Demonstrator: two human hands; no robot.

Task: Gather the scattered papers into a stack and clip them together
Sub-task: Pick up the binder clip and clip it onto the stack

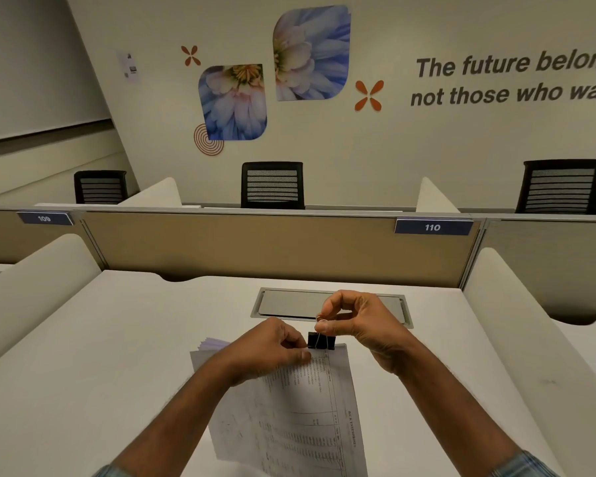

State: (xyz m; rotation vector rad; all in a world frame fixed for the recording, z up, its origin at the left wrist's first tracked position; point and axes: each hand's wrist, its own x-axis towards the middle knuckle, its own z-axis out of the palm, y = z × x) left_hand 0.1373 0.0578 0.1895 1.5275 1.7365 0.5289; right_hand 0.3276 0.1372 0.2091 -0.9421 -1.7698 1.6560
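A stack of printed papers [300, 418] lies on the white desk [117, 339] in front of me, its sheets slightly fanned at the far left corner. A black binder clip [320, 341] sits on the stack's far edge. My left hand [272, 349] grips the papers just left of the clip, thumb on top. My right hand [362, 325] pinches the clip's wire handle between thumb and fingers, above the clip.
A grey cable-tray lid [289, 302] is set into the desk behind my hands. White curved dividers [31, 287] flank the desk on both sides. A tan partition [255, 246] marked 110 closes the back, with black chairs [272, 184] beyond.
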